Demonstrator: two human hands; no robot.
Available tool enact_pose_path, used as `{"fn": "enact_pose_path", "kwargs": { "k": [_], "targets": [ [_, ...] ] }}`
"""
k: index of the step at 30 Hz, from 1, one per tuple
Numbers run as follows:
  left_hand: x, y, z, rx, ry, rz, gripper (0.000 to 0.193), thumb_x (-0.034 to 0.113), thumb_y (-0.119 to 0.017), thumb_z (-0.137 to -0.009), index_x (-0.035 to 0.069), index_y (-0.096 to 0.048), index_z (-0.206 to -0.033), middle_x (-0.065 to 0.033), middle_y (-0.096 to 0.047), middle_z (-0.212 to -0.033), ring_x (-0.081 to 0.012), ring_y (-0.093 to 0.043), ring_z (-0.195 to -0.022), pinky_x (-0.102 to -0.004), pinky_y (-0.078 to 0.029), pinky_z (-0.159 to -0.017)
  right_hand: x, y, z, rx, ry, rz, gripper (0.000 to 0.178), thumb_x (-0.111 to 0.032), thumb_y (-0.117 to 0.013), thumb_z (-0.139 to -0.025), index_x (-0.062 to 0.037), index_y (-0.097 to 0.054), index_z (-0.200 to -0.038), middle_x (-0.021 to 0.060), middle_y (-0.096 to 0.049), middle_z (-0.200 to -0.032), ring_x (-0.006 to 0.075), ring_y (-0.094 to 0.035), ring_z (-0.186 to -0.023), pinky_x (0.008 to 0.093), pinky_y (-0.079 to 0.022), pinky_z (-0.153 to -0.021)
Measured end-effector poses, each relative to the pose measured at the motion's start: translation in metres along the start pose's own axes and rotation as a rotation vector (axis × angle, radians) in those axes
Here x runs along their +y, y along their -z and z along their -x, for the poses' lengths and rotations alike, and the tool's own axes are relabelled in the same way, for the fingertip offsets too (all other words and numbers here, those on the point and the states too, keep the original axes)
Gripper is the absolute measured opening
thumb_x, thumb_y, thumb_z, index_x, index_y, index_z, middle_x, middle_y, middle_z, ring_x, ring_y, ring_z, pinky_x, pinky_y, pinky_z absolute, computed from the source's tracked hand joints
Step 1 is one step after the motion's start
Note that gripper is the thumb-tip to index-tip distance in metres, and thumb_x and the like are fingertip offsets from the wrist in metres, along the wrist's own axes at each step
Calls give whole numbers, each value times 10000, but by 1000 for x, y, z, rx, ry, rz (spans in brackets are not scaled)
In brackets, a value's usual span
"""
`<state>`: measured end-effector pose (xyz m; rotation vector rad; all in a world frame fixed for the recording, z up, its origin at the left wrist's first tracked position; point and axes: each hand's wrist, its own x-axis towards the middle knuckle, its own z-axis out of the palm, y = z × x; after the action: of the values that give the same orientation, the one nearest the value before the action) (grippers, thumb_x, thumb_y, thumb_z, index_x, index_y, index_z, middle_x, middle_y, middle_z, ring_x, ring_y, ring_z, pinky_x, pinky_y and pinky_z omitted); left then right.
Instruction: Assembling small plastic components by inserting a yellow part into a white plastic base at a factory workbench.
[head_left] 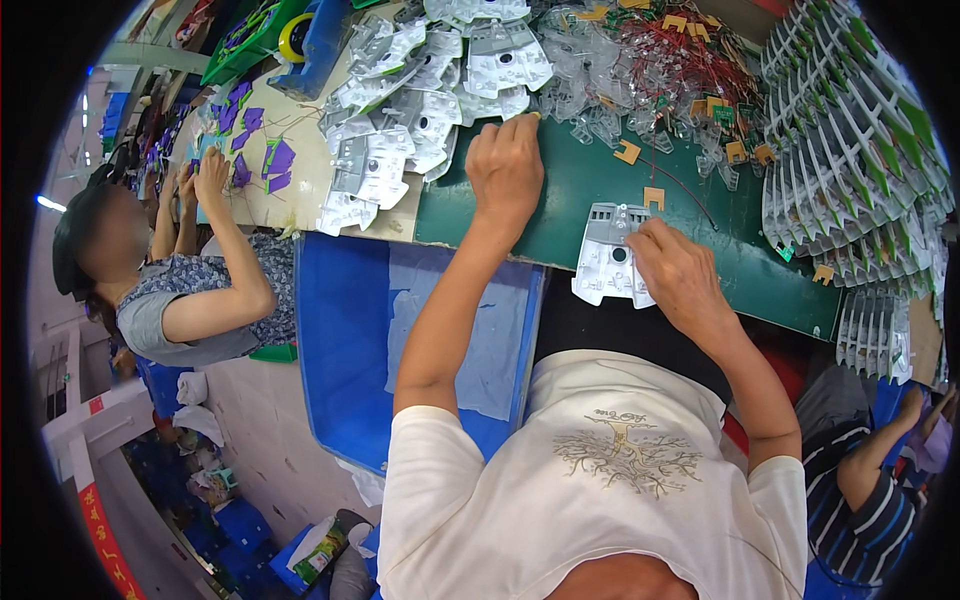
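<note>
My right hand (pixel 682 268) grips the right edge of a white-and-grey plastic housing (pixel 603 262) with a dark round hole, which overhangs the front edge of the green worktop (pixel 480 215). My left hand (pixel 506 168) is closed above the worktop, just right of a heap of similar white housings (pixel 372 165). A small yellowish bit shows at its fingertips, too little to name. A tan board piece (pixel 654 197) with a thin red wire lies just beyond the held housing. Farther back are clear plastic pieces (pixel 590 75) and tangled red wires (pixel 735 75).
Tall stacks of white housings with green edges (pixel 850 150) line the right side. A blue bin (pixel 345 340) stands below the table's front edge, left of my body. At far left, a person (pixel 190 290) works by purple pieces (pixel 279 160); a tape dispenser (pixel 315 50) stands behind.
</note>
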<state>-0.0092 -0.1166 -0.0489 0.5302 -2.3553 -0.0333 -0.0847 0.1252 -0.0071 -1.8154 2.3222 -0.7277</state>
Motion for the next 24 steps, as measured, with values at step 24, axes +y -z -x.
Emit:
{"fn": "enact_pose_path", "kwargs": {
  "k": [24],
  "targets": [
    [60, 73, 60, -253, -88, 647, 306, -80, -649, -765, 1, -666, -1060, -141, -659, -1076, -326, -646, -1005, -420, -520, -867, 7, 9, 0, -22, 69, -31, 240, 38, -628, -770, -15, -654, -1002, 82, -584, -943, 271, -640, -815, 415, -517, -623]
  ]
}}
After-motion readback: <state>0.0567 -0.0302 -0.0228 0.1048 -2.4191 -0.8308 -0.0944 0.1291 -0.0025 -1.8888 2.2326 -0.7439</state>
